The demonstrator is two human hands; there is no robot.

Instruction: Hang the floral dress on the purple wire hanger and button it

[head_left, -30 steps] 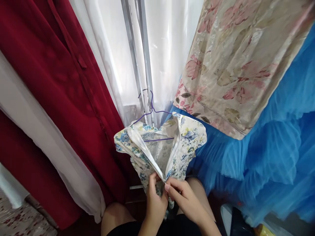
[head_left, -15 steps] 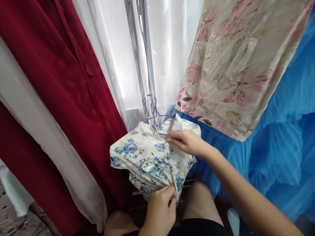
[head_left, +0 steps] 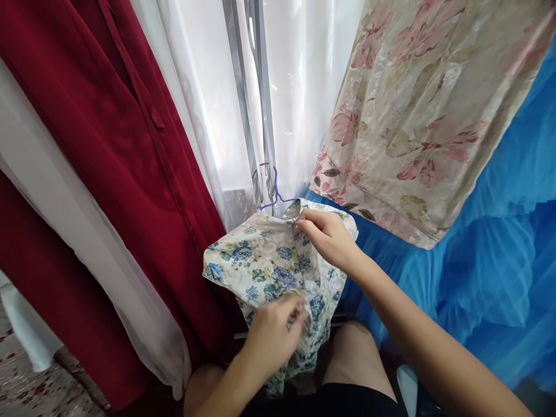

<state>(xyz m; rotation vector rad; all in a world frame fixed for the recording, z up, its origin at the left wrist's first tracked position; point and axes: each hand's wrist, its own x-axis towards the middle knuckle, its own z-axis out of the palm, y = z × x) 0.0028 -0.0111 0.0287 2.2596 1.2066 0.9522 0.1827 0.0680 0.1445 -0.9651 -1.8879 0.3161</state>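
Observation:
A white blouse (head_left: 267, 255) with blue flowers hangs on a purple hanger (head_left: 277, 196) in front of me. My right hand (head_left: 325, 234) is closed in a pinch at the top of its front opening, by the neckline. Lower down, my left hand (head_left: 273, 330) is over the front of the blouse with its fingers curled. Motion blurs those fingertips, so whether they grip the cloth is unclear. The lower part of the blouse falls between my knees, partly behind my left hand.
Grey metal poles (head_left: 262, 104) rise behind the hanger against a white curtain (head_left: 295, 87). Dark red curtain fabric (head_left: 143, 191) drapes at the left. On the right hang a beige floral cloth (head_left: 417, 133) and blue ruffled fabric (head_left: 490, 260).
My left hand has moved up from the lower front of the blouse. My right hand stays near the neckline, now pinched at its edge. The blouse has shifted slightly right and its lower part hangs looser.

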